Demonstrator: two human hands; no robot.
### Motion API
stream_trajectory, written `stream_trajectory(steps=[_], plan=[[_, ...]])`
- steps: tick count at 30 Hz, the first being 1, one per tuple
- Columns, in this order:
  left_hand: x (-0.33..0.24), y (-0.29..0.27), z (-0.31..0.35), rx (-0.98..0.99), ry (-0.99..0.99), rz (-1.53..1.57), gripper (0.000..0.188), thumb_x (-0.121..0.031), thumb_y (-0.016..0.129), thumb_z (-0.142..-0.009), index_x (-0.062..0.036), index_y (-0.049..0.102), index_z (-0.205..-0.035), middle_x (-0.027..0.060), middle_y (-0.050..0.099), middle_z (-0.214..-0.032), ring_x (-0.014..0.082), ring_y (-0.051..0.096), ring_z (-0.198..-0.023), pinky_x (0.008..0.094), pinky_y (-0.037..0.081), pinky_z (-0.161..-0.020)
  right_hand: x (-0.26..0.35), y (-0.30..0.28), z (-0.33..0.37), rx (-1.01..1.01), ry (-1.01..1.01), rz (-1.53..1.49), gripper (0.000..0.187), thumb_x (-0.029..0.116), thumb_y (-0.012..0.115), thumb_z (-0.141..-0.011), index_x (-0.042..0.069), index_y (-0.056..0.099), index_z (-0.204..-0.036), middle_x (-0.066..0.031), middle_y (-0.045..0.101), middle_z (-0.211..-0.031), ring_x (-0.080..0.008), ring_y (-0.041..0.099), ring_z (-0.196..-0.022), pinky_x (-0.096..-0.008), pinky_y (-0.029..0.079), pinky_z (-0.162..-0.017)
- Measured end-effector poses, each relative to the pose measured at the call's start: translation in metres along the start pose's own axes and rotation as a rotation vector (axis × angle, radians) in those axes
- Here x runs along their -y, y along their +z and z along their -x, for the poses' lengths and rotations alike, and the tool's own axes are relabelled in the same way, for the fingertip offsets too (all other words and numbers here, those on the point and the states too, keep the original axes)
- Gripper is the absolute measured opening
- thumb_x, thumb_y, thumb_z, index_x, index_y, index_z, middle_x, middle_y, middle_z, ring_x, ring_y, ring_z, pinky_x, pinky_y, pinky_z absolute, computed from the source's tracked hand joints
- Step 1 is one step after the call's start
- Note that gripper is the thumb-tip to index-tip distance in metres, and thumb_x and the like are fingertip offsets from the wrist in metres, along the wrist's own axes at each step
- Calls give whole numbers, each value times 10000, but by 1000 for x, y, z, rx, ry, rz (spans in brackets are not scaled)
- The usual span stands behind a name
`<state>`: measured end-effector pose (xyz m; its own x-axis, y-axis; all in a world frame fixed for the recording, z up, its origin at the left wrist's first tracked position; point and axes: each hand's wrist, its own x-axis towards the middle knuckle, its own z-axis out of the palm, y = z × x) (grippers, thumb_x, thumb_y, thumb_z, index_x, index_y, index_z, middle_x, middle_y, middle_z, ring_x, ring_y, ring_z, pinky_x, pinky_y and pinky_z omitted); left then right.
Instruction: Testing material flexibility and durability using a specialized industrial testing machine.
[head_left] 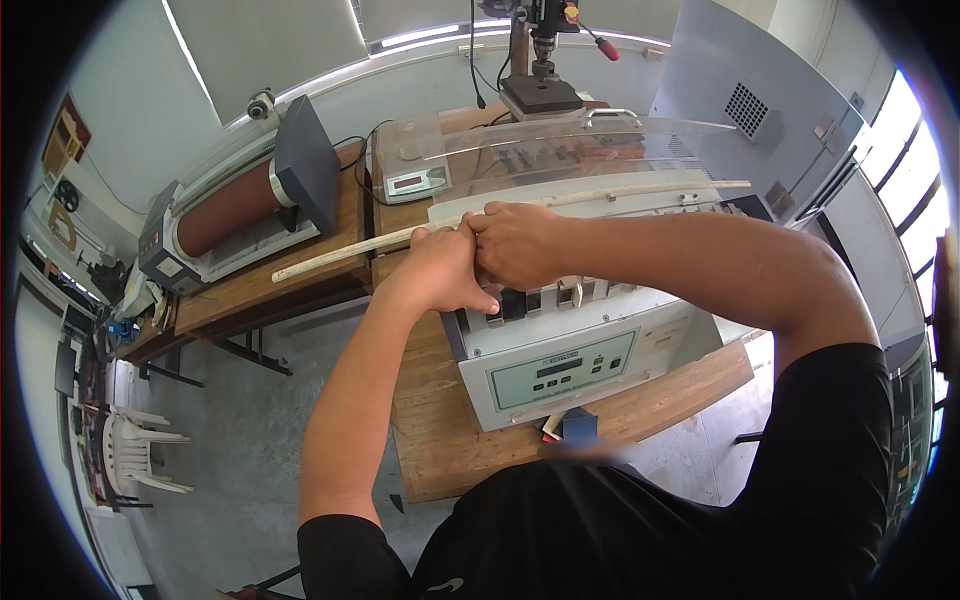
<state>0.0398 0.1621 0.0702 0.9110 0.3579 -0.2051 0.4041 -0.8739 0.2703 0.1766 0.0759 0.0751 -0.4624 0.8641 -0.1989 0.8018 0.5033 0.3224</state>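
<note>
My left hand point(440, 270) and my right hand point(518, 243) meet at the left end of a white bench-top machine point(655, 345). The left fingers curl over its top and the thumb points down beside a metal clip point(516, 303) in a row of clips. My right hand is closed against the left one, knuckles up; what either grips is hidden. A long pale wooden strip point(340, 258) runs just behind the hands, sticking out past the machine's left side. A clear lid point(660, 150) with a white handle stands raised behind it.
The machine's green control panel point(563, 370) faces me above a wooden table point(440, 430). Small dark blue pieces point(580, 425) lie at its front. Further left is a drum sander point(230, 220); beyond stand a small digital scale point(412, 186) and a drill press point(542, 95).
</note>
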Motion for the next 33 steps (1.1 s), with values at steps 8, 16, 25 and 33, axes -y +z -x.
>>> stream_trajectory(steps=[8, 16, 25, 33], plan=[[1, 1, -1, -29, 32, 6, 1307, -393, 918, -501, 28, 201, -1510, 164, 664, -1189, 320, 571, -1181, 399, 314, -1013, 13, -15, -6, 201, 195, -85, 276, 311, 549, -899, 119, 748, -905, -42, 709, -949, -220, 643, -929, -363, 445, -801], [7, 3, 0, -43, 64, 11, 1351, -420, 921, -519, 45, 140, -1518, 137, 680, -1161, 305, 571, -1182, 428, 298, -1044, 26, -27, -7, 251, 305, -150, 235, 295, 602, -879, 99, 729, -902, -51, 723, -942, -236, 693, -856, -382, 504, -729], [8, 3, -1, -82, 49, 12, 1333, -385, 935, -502, -7, 173, -1528, 136, 667, -1189, 307, 557, -1195, 418, 294, -1044, 24, -31, -3, 204, 400, -248, 258, 255, 622, -870, 93, 725, -1042, -78, 706, -1054, -241, 691, -960, -377, 543, -768], [10, 1, 1, -15, 101, 13, 911, -535, 813, -632, -114, 522, -1386, 126, 586, -1333, 317, 526, -1224, 395, 323, -1051, -26, -10, 62, -340, 488, -536, 237, 261, 562, -921, 62, 684, -966, -128, 684, -964, -337, 653, -937, -440, 509, -832]])
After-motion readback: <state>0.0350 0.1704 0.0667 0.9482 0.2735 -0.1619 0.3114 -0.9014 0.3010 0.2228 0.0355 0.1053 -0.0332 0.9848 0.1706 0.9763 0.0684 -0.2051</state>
